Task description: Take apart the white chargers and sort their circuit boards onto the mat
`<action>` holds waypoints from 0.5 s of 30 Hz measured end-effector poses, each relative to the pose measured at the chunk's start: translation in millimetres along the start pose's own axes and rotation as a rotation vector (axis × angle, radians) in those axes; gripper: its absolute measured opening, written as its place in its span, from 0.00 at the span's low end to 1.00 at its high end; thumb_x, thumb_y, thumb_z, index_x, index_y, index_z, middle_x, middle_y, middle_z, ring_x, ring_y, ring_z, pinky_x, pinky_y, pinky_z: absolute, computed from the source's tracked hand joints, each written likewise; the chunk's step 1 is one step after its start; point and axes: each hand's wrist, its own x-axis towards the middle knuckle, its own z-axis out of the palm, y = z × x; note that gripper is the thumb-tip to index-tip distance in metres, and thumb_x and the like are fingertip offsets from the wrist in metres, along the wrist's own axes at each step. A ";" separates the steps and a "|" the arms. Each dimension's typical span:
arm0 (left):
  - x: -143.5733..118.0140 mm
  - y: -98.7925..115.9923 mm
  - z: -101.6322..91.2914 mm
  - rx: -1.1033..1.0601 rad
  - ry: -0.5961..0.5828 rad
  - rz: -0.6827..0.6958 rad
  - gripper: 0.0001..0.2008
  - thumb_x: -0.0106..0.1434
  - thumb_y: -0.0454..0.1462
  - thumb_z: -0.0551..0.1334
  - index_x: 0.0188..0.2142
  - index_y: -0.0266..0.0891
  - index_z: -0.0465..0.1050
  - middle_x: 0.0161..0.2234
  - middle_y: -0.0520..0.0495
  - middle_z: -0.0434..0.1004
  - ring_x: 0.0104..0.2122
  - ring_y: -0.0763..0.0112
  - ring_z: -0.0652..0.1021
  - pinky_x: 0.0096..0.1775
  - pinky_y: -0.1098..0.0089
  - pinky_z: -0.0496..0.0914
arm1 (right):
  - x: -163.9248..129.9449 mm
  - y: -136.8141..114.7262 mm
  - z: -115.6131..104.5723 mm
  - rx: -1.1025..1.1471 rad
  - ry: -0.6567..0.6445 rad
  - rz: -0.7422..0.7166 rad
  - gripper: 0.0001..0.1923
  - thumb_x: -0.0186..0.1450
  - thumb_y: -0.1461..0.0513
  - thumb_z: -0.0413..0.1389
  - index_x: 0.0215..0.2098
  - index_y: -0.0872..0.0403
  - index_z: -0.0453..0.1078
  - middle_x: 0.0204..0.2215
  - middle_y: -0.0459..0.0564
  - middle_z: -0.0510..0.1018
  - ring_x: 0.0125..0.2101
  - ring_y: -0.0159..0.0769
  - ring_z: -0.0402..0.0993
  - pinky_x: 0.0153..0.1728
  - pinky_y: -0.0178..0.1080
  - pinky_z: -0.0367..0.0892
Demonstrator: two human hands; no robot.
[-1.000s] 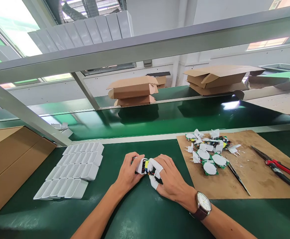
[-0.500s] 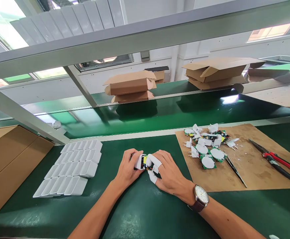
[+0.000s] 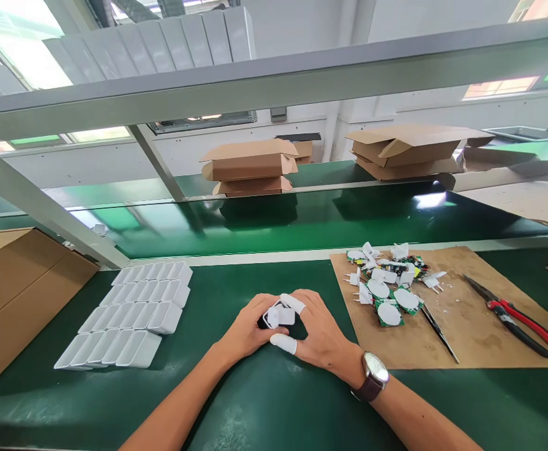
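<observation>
My left hand [image 3: 245, 327] is closed around a small white plastic charger housing [image 3: 268, 318], its open end turned towards the right. At that end sits a white plug piece [image 3: 286, 316]; the circuit board behind it is hidden now. White finger covers are on the thumb and index finger of my right hand [image 3: 318, 329]. These two fingers curve round the far and near sides of the housing's open end, with the plug piece between them. Whether the thumb presses on the housing cannot be made out.
Rows of white housings [image 3: 133, 316] stand on the left beside a cardboard box [image 3: 29, 294]. To the right, a brown sheet [image 3: 471, 338] bears several circuit boards [image 3: 389, 312] with plugs, tweezers [image 3: 438, 332] and red-black pliers [image 3: 513, 316]. A metal beam [image 3: 274, 81] crosses above.
The board with its yellow part, seen earlier between housing and right hand, has gone into the housing. My right fingers have spread a little, and the housing's open end has turned towards the camera.
</observation>
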 end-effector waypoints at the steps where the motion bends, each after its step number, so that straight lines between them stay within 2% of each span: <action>1: 0.0 -0.3 -0.1 -0.058 -0.004 -0.067 0.21 0.64 0.43 0.68 0.55 0.46 0.73 0.49 0.45 0.78 0.48 0.61 0.79 0.51 0.61 0.75 | -0.1 2.0 -1.2 0.040 -0.003 0.021 0.25 0.69 0.61 0.58 0.62 0.53 0.61 0.47 0.59 0.78 0.48 0.49 0.75 0.49 0.55 0.75; 5: -0.5 -3.5 -3.2 -0.241 0.081 -0.229 0.28 0.63 0.50 0.68 0.59 0.44 0.70 0.56 0.43 0.77 0.55 0.57 0.77 0.60 0.57 0.70 | -2.5 12.0 -0.3 0.118 -0.014 0.066 0.21 0.71 0.69 0.51 0.60 0.49 0.65 0.54 0.59 0.75 0.54 0.44 0.75 0.53 0.51 0.76; 8: -1.7 -2.4 -6.0 -0.370 0.035 -0.253 0.28 0.71 0.52 0.59 0.65 0.44 0.64 0.64 0.42 0.71 0.61 0.58 0.73 0.64 0.57 0.67 | -5.8 17.8 5.8 0.115 -0.083 0.039 0.21 0.71 0.68 0.53 0.61 0.48 0.66 0.57 0.59 0.74 0.57 0.45 0.74 0.55 0.50 0.75; 12: -4.3 2.6 -5.2 -0.387 -0.024 -0.215 0.30 0.75 0.49 0.52 0.72 0.47 0.50 0.70 0.42 0.61 0.67 0.58 0.67 0.67 0.52 0.63 | -8.4 19.8 12.8 0.118 -0.238 0.001 0.24 0.72 0.66 0.54 0.65 0.47 0.63 0.58 0.59 0.74 0.55 0.44 0.77 0.54 0.48 0.77; 15: -6.2 2.6 -1.7 -0.340 -0.021 -0.119 0.32 0.76 0.47 0.50 0.74 0.50 0.38 0.72 0.41 0.55 0.69 0.57 0.64 0.66 0.48 0.63 | -8.5 19.4 15.6 0.104 -0.262 -0.007 0.23 0.72 0.66 0.54 0.64 0.47 0.65 0.57 0.58 0.75 0.53 0.44 0.78 0.51 0.46 0.79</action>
